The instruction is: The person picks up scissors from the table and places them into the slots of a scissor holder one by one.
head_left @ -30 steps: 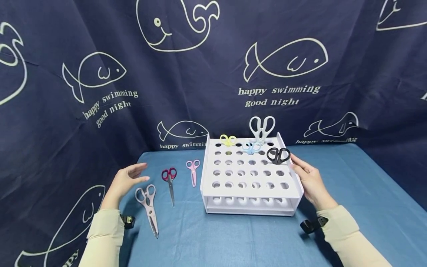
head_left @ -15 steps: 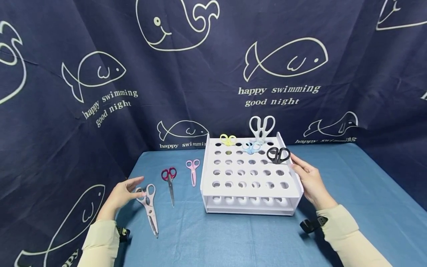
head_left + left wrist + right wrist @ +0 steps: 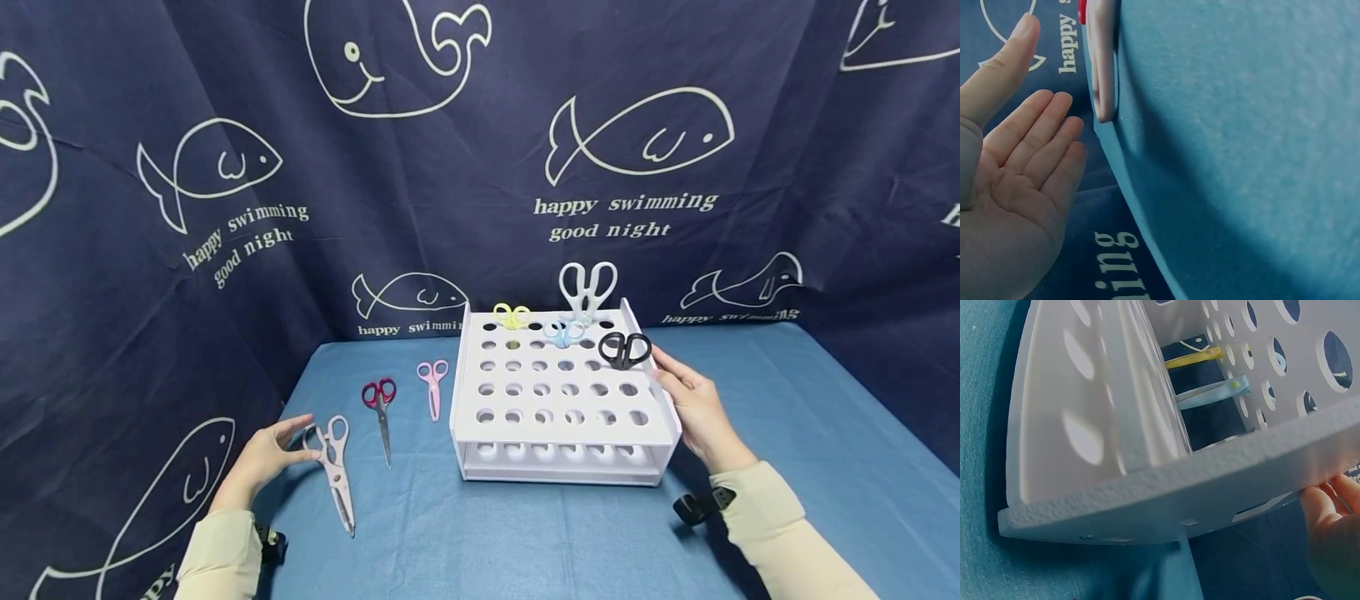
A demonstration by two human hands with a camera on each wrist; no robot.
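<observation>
My left hand (image 3: 258,458) is at the handle loops of pale pinkish-grey scissors (image 3: 337,477), which lie flat at the table's left side. Its thumb and fingers are spread apart, with thumb tip at the loops; in the left wrist view the palm is bare, beside the scissors' handle (image 3: 1105,69). My right hand (image 3: 705,421) touches the right side panel of a white rack (image 3: 562,432) with its fingertips. Standing in the rack's holes are yellow scissors (image 3: 512,323), white scissors (image 3: 587,304), light blue scissors (image 3: 564,339) and black scissors (image 3: 621,362).
Red-handled scissors (image 3: 381,410) and small pink scissors (image 3: 433,392) lie between the pinkish-grey pair and the rack. A blue cloth covers the table (image 3: 540,542). Behind it hangs a dark blue curtain (image 3: 450,192) with fish drawings.
The left hand has come down and toward the person, from above the pinkish-grey scissors to beside their loops. The right hand and the rack have stayed in place.
</observation>
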